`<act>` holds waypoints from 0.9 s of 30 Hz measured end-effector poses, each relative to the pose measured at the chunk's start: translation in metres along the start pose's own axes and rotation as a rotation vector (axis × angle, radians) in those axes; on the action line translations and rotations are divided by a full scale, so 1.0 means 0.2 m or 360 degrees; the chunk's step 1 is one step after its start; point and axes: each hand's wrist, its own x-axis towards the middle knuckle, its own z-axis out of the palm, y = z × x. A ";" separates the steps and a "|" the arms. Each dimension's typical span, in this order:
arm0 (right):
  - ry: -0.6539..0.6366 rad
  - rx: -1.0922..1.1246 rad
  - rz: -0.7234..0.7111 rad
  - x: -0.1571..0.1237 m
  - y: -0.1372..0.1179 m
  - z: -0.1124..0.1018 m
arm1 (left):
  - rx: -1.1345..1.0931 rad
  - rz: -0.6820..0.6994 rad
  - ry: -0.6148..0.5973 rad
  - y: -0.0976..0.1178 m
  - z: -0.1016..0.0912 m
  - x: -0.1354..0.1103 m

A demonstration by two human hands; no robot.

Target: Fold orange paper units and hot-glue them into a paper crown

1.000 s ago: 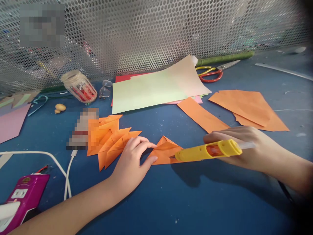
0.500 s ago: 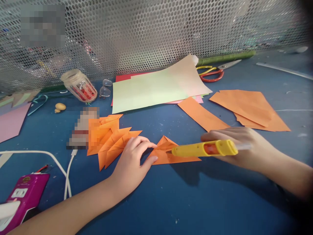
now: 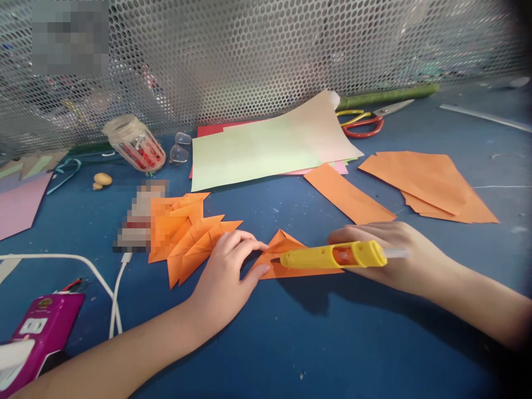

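My right hand (image 3: 386,257) is wrapped round a yellow hot glue gun (image 3: 332,256), with a clear glue stick poking from its back end. The gun's dark nozzle points left, over the folded orange paper (image 3: 280,244), a triangle lying on the blue table; whether it touches cannot be made out. My left hand (image 3: 233,271) grips the triangle's left corner with thumb and fingertips, steadying it on the table. Just left of that hand lies a cluster of pleated orange paper pieces (image 3: 195,238), overlapping one another. The gun hides part of the triangle's right side.
Orange sheets (image 3: 428,183) and an orange strip (image 3: 349,194) lie to the right. Behind are pale green paper (image 3: 266,149), scissors (image 3: 366,126), glasses (image 3: 180,148) and a jar (image 3: 136,144). A white cable (image 3: 89,271) and purple power strip (image 3: 45,327) occupy the left.
My right hand has shifted the glue gun leftward, bringing its nozzle nearer my left fingertips. The left hand and the folded paper stay in place.
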 end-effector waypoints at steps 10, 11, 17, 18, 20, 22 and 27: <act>-0.0001 0.0005 0.0032 -0.02 0.05 -0.03 | 0.0003 0.0018 0.0003 0.00 0.00 0.00; -0.0001 0.0003 0.0052 -0.03 0.05 -0.04 | 0.0005 0.0023 0.0002 0.00 0.00 0.00; -0.0107 0.0094 0.0160 -0.03 0.04 -0.06 | 0.0022 0.0033 0.0007 0.01 0.00 0.01; -0.0114 0.0091 0.0182 -0.03 0.04 -0.07 | 0.0026 0.0032 0.0009 0.01 0.00 0.00; -0.0116 0.0081 0.0213 -0.04 0.05 -0.07 | 0.0034 0.0034 0.0011 0.01 0.00 0.00; -0.0120 0.0089 0.0205 -0.04 0.07 -0.08 | 0.0038 0.0039 0.0013 0.01 0.00 0.00; -0.0129 0.0062 0.0218 -0.04 0.08 -0.08 | 0.0048 0.0048 0.0023 0.00 0.00 0.00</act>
